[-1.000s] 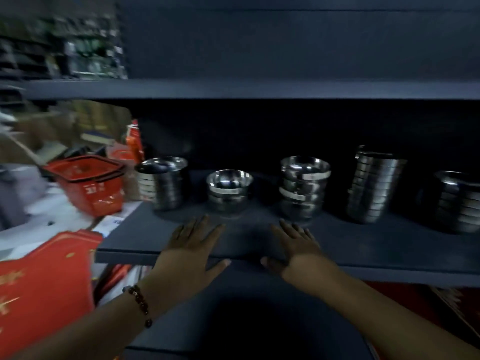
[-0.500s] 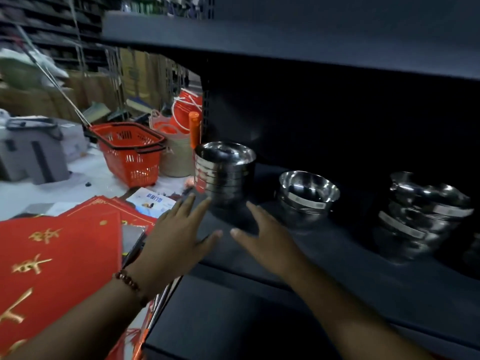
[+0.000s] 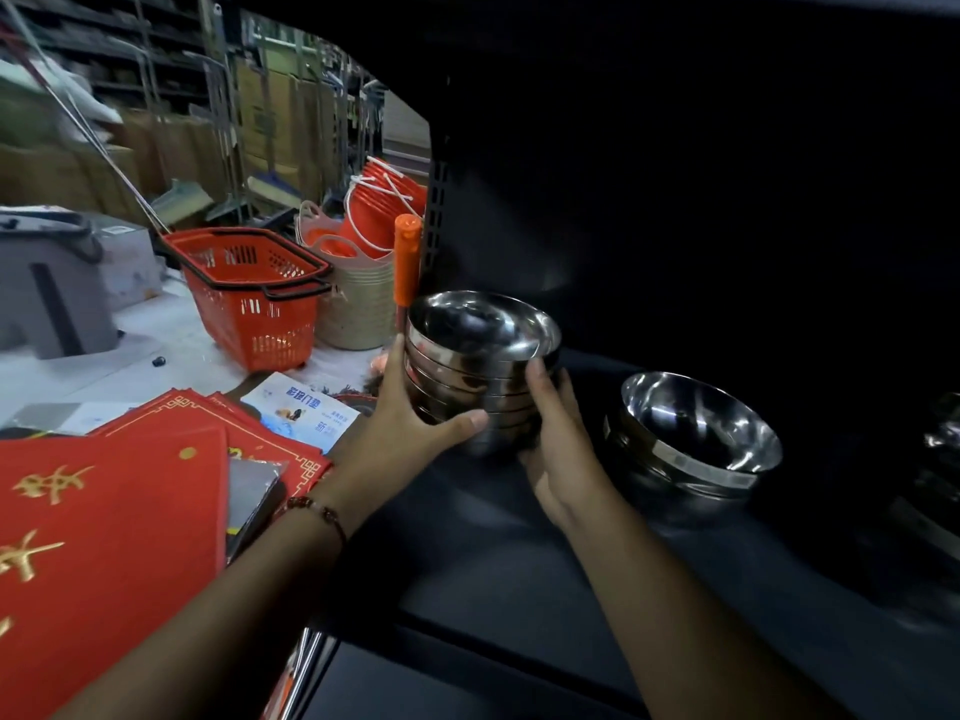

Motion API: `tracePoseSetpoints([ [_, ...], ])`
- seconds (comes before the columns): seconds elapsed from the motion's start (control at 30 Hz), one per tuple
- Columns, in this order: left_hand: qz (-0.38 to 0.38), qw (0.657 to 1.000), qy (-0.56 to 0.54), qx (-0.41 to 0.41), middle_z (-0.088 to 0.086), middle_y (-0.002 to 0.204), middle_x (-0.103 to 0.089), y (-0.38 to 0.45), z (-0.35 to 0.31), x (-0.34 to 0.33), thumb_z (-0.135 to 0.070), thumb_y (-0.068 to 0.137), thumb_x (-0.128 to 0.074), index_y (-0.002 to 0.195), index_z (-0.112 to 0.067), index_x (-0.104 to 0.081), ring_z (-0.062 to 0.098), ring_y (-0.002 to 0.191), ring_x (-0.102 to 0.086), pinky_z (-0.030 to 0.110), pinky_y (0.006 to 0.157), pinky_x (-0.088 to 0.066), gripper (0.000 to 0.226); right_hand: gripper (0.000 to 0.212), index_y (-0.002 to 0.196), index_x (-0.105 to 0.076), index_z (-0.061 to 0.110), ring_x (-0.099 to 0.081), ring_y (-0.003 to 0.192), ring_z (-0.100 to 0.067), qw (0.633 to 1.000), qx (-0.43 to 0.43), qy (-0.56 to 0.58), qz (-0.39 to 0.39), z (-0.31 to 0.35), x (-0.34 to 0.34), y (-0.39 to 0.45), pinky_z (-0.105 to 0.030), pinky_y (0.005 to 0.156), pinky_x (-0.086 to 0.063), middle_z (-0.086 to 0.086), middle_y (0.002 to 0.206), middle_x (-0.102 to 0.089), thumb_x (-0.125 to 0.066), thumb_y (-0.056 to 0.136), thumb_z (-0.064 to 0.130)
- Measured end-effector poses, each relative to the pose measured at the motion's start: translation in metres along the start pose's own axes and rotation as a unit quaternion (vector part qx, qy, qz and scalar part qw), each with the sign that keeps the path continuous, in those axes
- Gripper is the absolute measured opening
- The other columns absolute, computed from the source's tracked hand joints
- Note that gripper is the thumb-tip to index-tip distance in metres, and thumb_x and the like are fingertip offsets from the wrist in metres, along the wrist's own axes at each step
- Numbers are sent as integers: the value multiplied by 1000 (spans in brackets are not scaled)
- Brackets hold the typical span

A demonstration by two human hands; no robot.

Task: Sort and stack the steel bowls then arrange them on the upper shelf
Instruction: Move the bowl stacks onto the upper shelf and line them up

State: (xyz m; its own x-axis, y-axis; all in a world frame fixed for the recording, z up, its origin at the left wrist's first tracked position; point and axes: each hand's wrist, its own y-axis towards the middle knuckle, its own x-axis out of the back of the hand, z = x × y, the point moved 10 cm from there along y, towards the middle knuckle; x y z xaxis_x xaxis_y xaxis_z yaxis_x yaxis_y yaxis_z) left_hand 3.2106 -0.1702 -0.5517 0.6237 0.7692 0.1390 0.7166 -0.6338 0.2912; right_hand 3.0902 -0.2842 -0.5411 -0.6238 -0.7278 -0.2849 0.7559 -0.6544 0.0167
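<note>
Your left hand and right hand clasp the stack of steel bowls from opposite sides, thumb and fingers curled against its walls, so the stack sits upright between your palms, its axis vertical. It stands at the left end of the dark shelf, whether lifted or resting you cannot tell. Both hands are equally near; the lift goes straight up. A second bowl stack sits just right of your right hand.

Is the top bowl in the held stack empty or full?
Empty. The top bowl of the stack shows only its bare shiny inside, with nothing in it.
</note>
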Motion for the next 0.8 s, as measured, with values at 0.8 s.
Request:
tracePoseSetpoints([
  [0.8,4,998,-42,-52,-22,111,-66,-196,-131,28,-46,51,-92,132,-59,-34,0,100,-67,15,72,-55,100,51,112,-53,45,-70,100,-7,994,44,-99,9,61,-9,-213,-34,88,-57,26,98,-72,-83,74,30],
])
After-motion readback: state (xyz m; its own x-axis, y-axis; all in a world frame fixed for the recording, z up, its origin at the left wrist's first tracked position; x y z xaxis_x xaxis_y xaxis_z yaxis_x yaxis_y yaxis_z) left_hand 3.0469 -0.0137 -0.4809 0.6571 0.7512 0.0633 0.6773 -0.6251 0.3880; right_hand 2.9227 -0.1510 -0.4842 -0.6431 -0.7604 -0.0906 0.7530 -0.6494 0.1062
